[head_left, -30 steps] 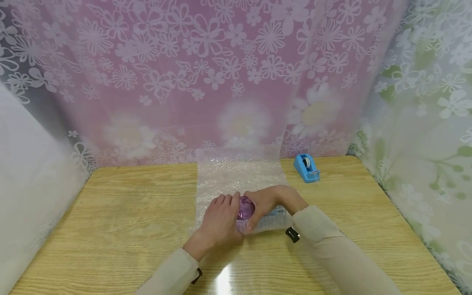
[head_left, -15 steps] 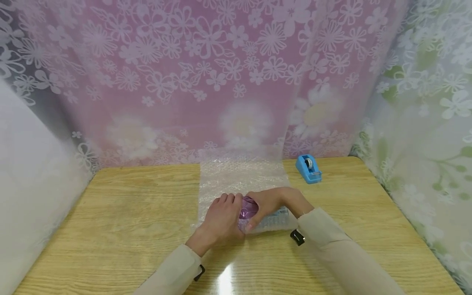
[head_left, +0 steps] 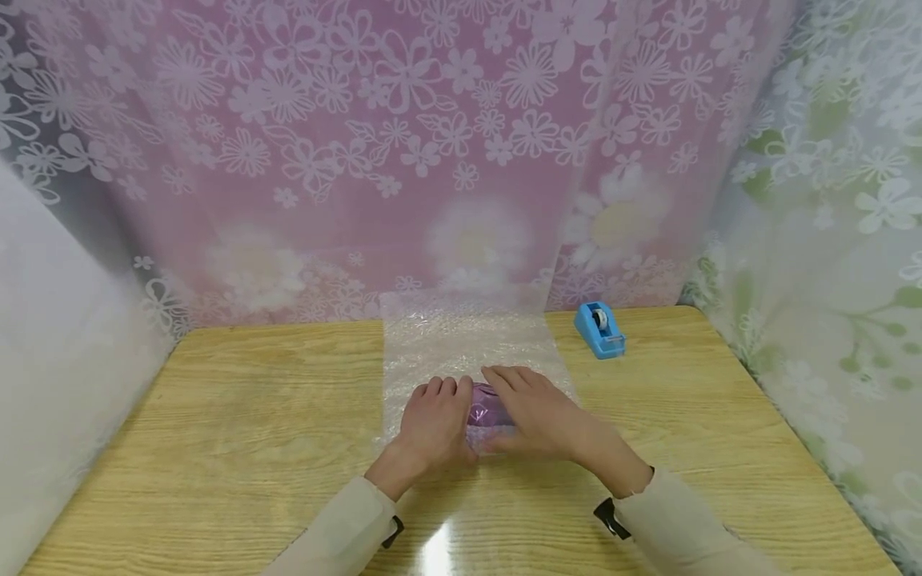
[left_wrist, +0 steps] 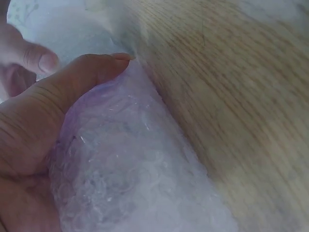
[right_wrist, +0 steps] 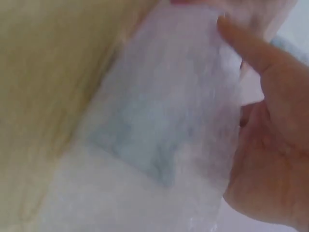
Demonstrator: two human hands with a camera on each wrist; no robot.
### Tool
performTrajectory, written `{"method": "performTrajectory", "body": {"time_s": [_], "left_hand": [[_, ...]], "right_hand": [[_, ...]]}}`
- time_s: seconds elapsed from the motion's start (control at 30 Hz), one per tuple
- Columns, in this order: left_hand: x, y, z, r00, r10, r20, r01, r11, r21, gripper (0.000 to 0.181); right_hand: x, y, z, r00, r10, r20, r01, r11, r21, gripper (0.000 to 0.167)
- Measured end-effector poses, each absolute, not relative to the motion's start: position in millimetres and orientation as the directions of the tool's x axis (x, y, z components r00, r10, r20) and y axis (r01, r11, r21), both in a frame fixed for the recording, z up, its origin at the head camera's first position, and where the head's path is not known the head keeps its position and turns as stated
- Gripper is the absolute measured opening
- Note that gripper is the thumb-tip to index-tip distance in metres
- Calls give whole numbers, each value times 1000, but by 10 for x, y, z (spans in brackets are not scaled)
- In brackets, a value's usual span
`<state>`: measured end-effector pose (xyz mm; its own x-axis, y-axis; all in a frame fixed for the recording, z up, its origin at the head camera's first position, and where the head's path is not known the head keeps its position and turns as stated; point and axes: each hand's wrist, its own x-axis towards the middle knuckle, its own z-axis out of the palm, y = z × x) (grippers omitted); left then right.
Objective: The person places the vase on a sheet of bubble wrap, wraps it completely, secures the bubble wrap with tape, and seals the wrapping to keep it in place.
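Observation:
A shiny purple object (head_left: 487, 410), its kind unclear, is partly rolled in clear bubble wrap (head_left: 471, 328) at the middle of the table. My left hand (head_left: 434, 424) grips the left part of the roll, with fingers over its top and thumb along the near side. In the left wrist view that thumb presses the wrapped roll (left_wrist: 125, 154). Over the right part lies my right hand (head_left: 543, 416), fingers fairly straight and thumb spread toward the near side. The right wrist view is blurred; a bluish patch (right_wrist: 140, 140) shows through the wrap, and the thumb is at the roll's edge.
The unrolled wrap runs back to the table's far edge and up against the pink floral curtain (head_left: 346, 144). A blue tape dispenser (head_left: 600, 330) stands at the back right of the wooden table (head_left: 274, 416). Floral sheeting (head_left: 828, 240) hangs on the right.
My right hand has swung from a bent-wrist grip at the right end to lying over the roll, its forearm now lower and nearer. The left hand keeps its hold.

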<state>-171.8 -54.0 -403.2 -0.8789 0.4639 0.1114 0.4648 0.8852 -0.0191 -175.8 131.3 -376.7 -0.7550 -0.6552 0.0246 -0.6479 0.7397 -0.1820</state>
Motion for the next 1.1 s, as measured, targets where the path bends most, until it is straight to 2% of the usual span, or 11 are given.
{"method": "performTrajectory", "body": {"time_s": [0.2,0.3,0.37,0.57,0.8,0.97,1.1], "left_hand": [[-1750,-545,-4005,-882,466,72,470,882,43,80],[-1803,-570,-3983,-888,460,31,460,883,95,80],[-1846,-594,-3965,-895,446,-5,442,888,125,81],[-1930,-638,-3945,-902,422,-89,405,899,167,82],[-1931,-596,-3905,-905,410,-116,393,908,143,80],[-1936,-583,-3879,-907,396,-143,374,914,160,81],[-1962,-592,-3868,-905,394,-162,367,914,176,82]], "right_hand": [[-1433,1291,-3897,-702,-672,238,-679,732,65,77],[-1301,1264,-3960,-671,-680,296,-670,727,151,70],[-1246,1240,-3994,-663,-681,309,-661,727,186,71],[-1222,1175,-4065,-708,-652,269,-617,758,213,87],[-1272,1071,-4150,-768,-594,239,-569,805,169,97],[-1288,1037,-4199,-750,-587,306,-558,809,185,97],[-1344,1029,-4250,-725,-590,355,-559,805,199,83]]}}
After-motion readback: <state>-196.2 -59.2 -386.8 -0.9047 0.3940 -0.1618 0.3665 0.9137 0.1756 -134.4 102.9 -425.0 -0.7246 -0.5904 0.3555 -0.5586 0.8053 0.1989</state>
